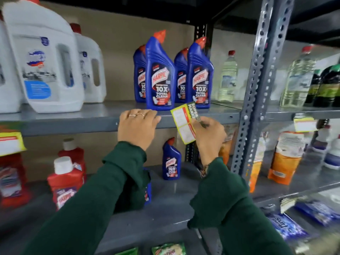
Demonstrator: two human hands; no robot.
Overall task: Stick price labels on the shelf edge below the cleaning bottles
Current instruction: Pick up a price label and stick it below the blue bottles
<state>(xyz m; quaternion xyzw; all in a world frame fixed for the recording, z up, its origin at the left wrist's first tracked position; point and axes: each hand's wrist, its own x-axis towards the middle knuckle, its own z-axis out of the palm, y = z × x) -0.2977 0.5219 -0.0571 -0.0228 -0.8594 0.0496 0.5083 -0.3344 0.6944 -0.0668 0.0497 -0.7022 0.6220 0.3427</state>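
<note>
Several blue Harpic cleaning bottles (159, 74) stand on a grey metal shelf. Its front shelf edge (73, 124) runs across the middle of the view. My left hand (137, 127) rests flat on that edge just below the front left blue bottle, fingers curled over the lip. My right hand (208, 137) pinches a yellow and red price label sheet (184, 124) by its right side. The sheet is tilted and hovers in front of the shelf edge, below the right blue bottle. Both arms wear dark green sleeves.
Large white jugs (42, 57) stand at the left. A perforated steel upright (257, 85) divides the shelving at the right. Yellow labels hang on shelf edges at far left (11, 143) and right (304, 124). Red bottles (67, 177) and a small blue bottle (171, 160) stand below.
</note>
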